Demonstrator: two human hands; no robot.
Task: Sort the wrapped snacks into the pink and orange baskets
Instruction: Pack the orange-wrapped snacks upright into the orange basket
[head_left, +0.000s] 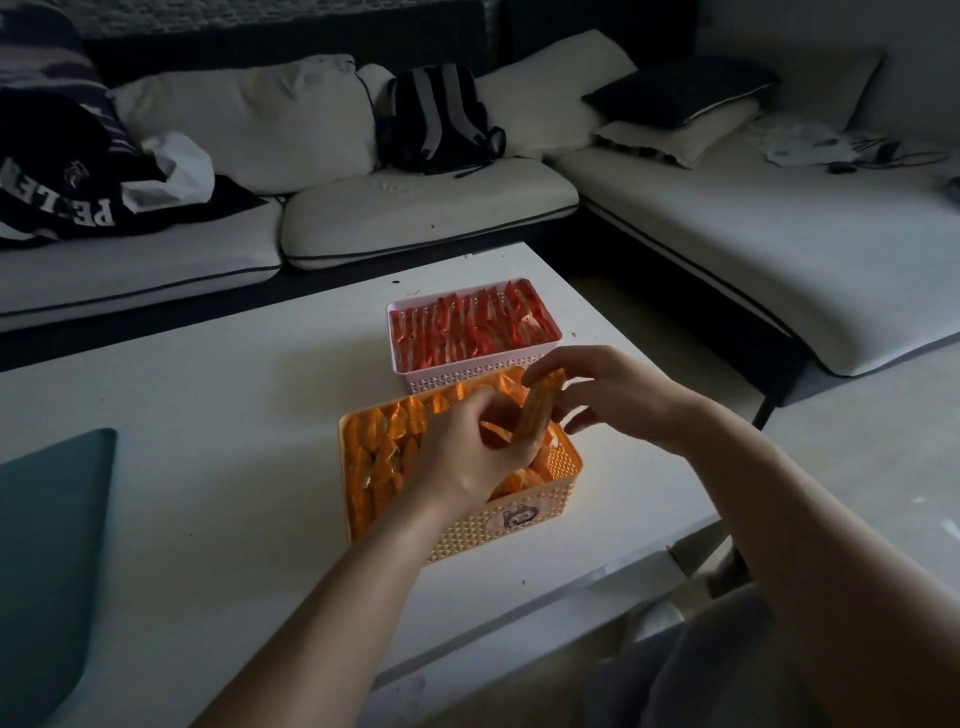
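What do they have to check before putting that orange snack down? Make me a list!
1. Grip: the left hand and the right hand both hold the orange-wrapped snack: ok.
2. Colour match: the snack is above the orange basket, which holds orange wrappers: ok.
3. Pink basket: it shows only red-wrapped snacks: ok.
4. A free gap for this snack: the hands hide that spot: cannot tell.
5. Baskets: both sit flat on the white table: ok.
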